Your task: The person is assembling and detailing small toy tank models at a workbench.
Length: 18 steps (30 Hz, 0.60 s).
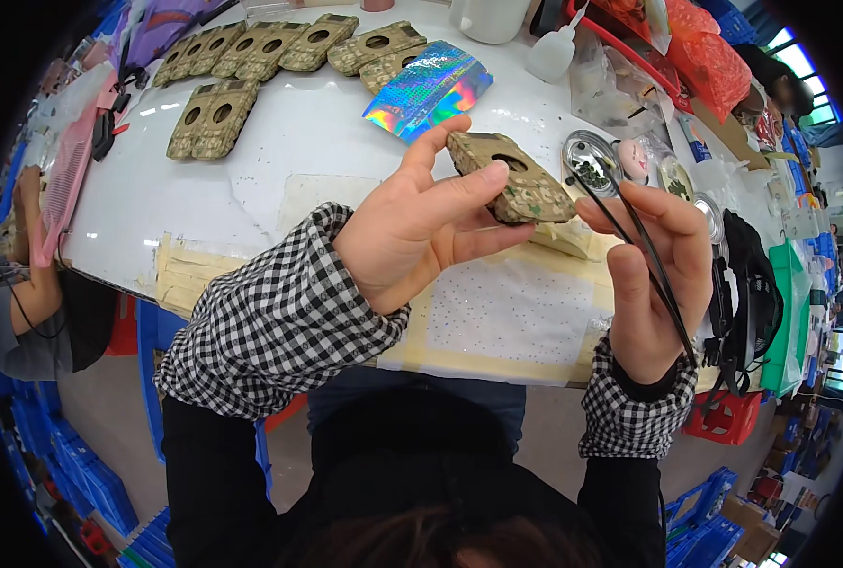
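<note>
Checked sleeves are seen nearest, at six o'clock. A tan case [514, 180], studded with pale and green stones and pierced by an oval hole, is pinched above the white table [298, 142] by the left hand [412, 227]. Black tweezers [644, 251], at three o'clock of the case, are gripped in the closed right hand [654, 275].

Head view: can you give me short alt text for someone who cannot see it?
A person's left hand holds up a glittery tan phone case while the right hand holds thin black tweezers near it. Behind them, a white table carries more similar cases, a holographic packet and a small metal dish.
</note>
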Each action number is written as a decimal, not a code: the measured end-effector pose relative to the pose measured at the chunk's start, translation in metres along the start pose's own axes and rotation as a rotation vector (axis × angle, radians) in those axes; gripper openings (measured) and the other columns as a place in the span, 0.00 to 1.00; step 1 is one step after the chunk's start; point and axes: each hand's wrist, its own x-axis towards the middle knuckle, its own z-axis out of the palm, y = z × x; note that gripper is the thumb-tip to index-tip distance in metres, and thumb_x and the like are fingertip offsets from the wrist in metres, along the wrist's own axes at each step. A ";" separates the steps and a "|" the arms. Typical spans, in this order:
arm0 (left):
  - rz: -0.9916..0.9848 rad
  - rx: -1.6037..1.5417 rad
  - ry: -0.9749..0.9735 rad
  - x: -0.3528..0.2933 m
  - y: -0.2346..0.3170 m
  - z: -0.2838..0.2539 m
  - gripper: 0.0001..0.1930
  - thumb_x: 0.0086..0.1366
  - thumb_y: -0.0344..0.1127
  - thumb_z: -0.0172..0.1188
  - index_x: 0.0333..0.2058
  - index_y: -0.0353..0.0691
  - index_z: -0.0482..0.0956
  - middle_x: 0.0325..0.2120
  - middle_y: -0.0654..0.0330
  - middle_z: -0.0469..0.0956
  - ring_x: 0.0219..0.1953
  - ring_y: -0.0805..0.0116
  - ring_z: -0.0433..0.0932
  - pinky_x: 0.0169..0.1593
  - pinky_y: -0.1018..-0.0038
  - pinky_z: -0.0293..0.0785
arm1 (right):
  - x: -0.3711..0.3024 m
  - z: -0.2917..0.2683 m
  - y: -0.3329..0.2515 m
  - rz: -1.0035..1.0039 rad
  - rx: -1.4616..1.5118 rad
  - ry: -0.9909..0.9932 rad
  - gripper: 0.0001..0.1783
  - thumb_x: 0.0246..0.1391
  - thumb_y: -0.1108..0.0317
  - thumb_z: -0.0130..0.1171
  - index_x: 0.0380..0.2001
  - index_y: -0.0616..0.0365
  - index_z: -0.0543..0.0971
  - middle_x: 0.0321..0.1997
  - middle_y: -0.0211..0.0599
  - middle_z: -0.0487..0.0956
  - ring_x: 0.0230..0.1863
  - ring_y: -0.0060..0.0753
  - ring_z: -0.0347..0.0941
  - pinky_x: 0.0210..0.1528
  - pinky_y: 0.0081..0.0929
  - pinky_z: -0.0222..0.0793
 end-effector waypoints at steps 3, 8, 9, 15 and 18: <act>-0.005 0.002 0.002 0.000 0.000 0.000 0.41 0.65 0.34 0.56 0.64 0.40 0.33 0.52 0.50 0.64 0.52 0.61 0.72 0.55 0.64 0.74 | -0.001 0.003 0.000 0.055 0.078 0.041 0.19 0.53 0.74 0.61 0.47 0.69 0.69 0.44 0.44 0.79 0.45 0.28 0.76 0.51 0.22 0.67; -0.011 0.002 0.007 -0.001 0.000 0.000 0.41 0.65 0.34 0.56 0.64 0.40 0.33 0.52 0.50 0.65 0.51 0.61 0.72 0.55 0.65 0.74 | -0.002 0.004 0.000 0.078 0.145 0.045 0.17 0.52 0.75 0.62 0.45 0.67 0.73 0.43 0.43 0.79 0.45 0.29 0.76 0.51 0.22 0.68; -0.019 0.021 0.017 -0.001 0.000 0.001 0.37 0.66 0.35 0.54 0.63 0.42 0.37 0.52 0.52 0.65 0.52 0.62 0.72 0.55 0.67 0.74 | -0.002 0.003 0.000 0.072 0.130 0.031 0.16 0.52 0.75 0.62 0.44 0.66 0.74 0.43 0.43 0.79 0.45 0.29 0.76 0.50 0.22 0.68; -0.052 0.052 0.041 -0.004 0.000 0.003 0.28 0.69 0.36 0.49 0.62 0.45 0.46 0.53 0.55 0.65 0.54 0.65 0.71 0.55 0.69 0.74 | 0.003 0.005 0.002 -0.097 0.026 -0.012 0.12 0.54 0.74 0.60 0.41 0.66 0.76 0.39 0.41 0.80 0.45 0.32 0.75 0.50 0.26 0.67; -0.081 0.037 0.036 -0.003 0.002 0.003 0.29 0.69 0.34 0.48 0.63 0.44 0.45 0.53 0.54 0.64 0.53 0.64 0.72 0.54 0.69 0.75 | 0.002 -0.005 0.001 -0.094 -0.034 -0.001 0.09 0.57 0.73 0.55 0.40 0.66 0.76 0.39 0.42 0.80 0.44 0.32 0.75 0.50 0.27 0.66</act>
